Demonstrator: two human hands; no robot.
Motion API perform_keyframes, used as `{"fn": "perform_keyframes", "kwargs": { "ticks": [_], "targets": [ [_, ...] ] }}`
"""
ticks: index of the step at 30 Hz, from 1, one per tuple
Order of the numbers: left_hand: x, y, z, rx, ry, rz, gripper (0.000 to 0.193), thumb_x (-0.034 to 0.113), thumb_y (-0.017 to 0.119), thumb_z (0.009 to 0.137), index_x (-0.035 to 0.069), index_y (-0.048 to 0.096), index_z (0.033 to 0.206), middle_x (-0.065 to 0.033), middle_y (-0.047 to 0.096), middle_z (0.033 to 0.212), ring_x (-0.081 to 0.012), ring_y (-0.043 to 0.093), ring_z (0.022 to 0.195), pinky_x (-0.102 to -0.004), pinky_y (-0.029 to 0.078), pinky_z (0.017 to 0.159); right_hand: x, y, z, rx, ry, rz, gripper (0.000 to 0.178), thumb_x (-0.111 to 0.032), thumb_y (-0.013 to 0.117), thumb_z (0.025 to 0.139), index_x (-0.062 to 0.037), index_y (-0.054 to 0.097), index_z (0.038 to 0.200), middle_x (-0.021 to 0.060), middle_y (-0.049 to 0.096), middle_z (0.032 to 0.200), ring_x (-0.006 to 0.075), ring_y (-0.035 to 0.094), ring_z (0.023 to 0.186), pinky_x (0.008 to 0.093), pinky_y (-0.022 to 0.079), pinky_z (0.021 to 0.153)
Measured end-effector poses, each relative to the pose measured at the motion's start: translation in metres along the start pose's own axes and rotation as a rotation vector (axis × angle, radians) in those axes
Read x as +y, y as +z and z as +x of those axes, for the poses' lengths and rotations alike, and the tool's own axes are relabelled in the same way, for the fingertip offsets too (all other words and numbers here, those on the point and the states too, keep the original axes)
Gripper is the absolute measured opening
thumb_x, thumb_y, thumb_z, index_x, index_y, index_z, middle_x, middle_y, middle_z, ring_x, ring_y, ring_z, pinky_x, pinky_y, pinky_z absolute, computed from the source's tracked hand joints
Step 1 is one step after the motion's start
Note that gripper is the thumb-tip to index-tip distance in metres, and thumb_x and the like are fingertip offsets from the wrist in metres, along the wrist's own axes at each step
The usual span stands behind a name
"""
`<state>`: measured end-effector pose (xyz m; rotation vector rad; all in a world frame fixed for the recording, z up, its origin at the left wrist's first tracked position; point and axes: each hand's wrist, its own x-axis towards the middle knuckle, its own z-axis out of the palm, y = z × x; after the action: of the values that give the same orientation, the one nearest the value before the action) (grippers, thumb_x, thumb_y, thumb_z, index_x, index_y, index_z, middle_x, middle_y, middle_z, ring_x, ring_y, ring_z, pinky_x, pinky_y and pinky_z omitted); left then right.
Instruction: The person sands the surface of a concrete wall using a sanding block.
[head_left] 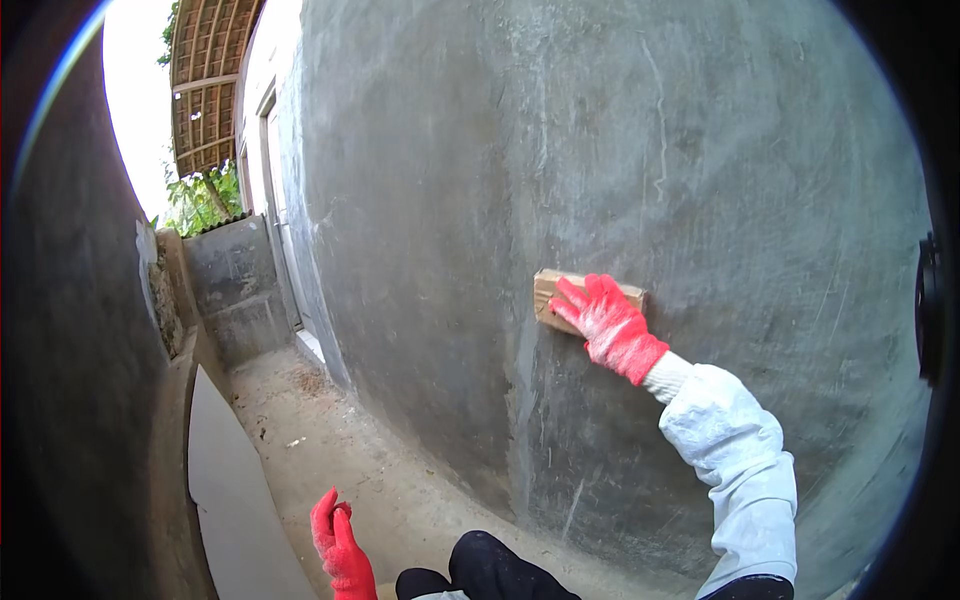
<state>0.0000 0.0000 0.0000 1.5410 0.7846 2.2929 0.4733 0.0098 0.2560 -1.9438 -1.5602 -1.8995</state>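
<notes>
Right hand (610,322) flat on wooden block (588,301) against grey wall (480,200), left hand (340,545) empty, seemingly half-curled

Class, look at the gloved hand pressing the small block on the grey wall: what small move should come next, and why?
Probably slide the brown block sideways along the grey wall, keeping it flat. The right hand in its red glove presses it against the plaster, where pale streaks show around it. The left hand hangs free, low near the ground, holding nothing.
</notes>
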Motion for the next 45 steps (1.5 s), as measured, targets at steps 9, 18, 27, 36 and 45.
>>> {"fn": "perform_keyframes", "kwargs": {
  "ticks": [9, 18, 27, 36, 45],
  "targets": [
    [0.138, -0.094, -0.182, 0.357, -0.422, 0.438, 0.033, 0.013, 0.045, 0.105, 0.0, 0.056, 0.133, -0.0088, 0.06, 0.128, -0.0189, 0.06, 0.111, -0.0345, 0.048, 0.102, -0.023, -0.018, -0.025, 0.017, 0.202, 0.246, 0.097, -0.021, 0.078, 0.071, -0.0266, 0.032, 0.156, -0.0001, 0.026, 0.163, 0.0281, 0.049, 0.125, 0.0415, 0.041, 0.107],
    [0.184, -0.113, -0.191, 0.361, -0.35, 0.477, 0.035, 0.018, 0.048, 0.105, 0.001, 0.055, 0.135, -0.0108, 0.058, 0.136, -0.0197, 0.06, 0.114, -0.0364, 0.046, 0.105, -0.099, -0.005, -0.11, -0.318, -0.292, 0.194, 0.104, -0.04, 0.079, 0.07, -0.0251, 0.026, 0.158, 0.0027, 0.015, 0.167, 0.0293, 0.029, 0.146, 0.0397, 0.024, 0.12],
    [0.164, -0.078, -0.182, 0.319, -0.34, 0.438, 0.033, 0.014, 0.045, 0.106, 0.001, 0.056, 0.134, -0.0097, 0.06, 0.127, -0.0194, 0.06, 0.11, -0.0349, 0.047, 0.101, 0.002, -0.022, -0.072, 0.201, 0.1, 0.19, 0.087, -0.017, 0.07, 0.073, -0.0255, 0.038, 0.153, 0.0044, 0.032, 0.16, 0.0254, 0.047, 0.13, 0.0405, 0.036, 0.112],
    [0.134, -0.027, -0.17, 0.038, -0.344, 0.25, 0.032, 0.008, 0.045, 0.102, 0.001, 0.058, 0.131, -0.0076, 0.058, 0.126, -0.0175, 0.058, 0.107, -0.034, 0.048, 0.099, 0.01, -0.012, -0.092, -0.051, -0.084, 0.048, 0.085, -0.041, 0.067, 0.081, -0.0304, 0.03, 0.157, 0.0051, 0.022, 0.165, 0.0346, 0.04, 0.129, 0.0509, 0.029, 0.111],
    [0.117, 0.003, -0.179, -0.068, -0.355, 0.149, 0.031, 0.011, 0.053, 0.104, 0.003, 0.058, 0.133, -0.01, 0.064, 0.124, -0.019, 0.062, 0.112, -0.0321, 0.048, 0.1, 0.088, -0.049, -0.126, 0.115, 0.239, 0.198, 0.091, -0.04, 0.078, 0.071, -0.0247, 0.04, 0.152, 0.0089, 0.028, 0.16, 0.0362, 0.037, 0.132, 0.0502, 0.03, 0.114]
  ]
}}
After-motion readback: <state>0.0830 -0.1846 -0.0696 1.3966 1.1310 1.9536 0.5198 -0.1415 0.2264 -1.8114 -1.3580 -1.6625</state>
